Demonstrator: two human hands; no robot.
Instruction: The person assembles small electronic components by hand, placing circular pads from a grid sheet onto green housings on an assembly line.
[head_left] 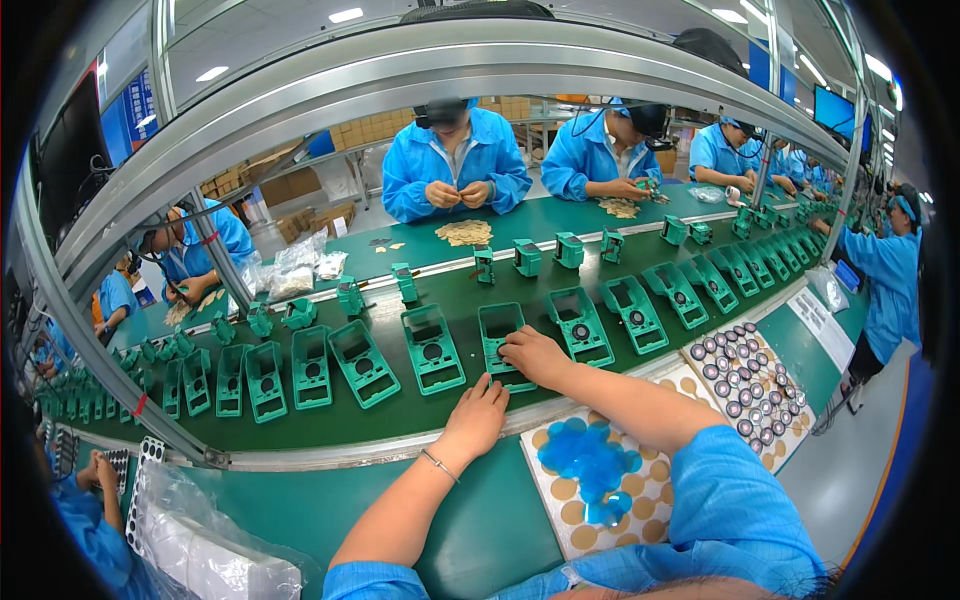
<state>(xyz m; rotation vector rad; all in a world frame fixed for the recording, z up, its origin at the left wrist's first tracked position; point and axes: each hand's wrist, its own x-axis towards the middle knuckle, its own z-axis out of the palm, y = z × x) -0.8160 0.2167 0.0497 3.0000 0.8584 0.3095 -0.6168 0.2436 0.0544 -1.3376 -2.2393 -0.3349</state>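
A green plastic housing (500, 318) lies on the dark green belt in front of me. My right hand (537, 358) reaches over its middle, fingers bent together and pointing down into it. Whatever sits under those fingertips is hidden. At the housing's near left corner rests my left hand (477, 413), its fingers stretched out and nothing visible in them. Neighbouring housings, such as the green housing on the left (432, 345) and the green housing on the right (580, 325), each show a dark round part inside.
Blue translucent discs (590, 462) lie on a white tray with tan circles (568, 513). Round speaker-like parts (745, 385) fill a board further right. Clear plastic bags (215, 545) are at lower left. Smaller green parts (527, 258) line the belt's far side. Co-workers in blue sit opposite. A metal frame spans overhead.
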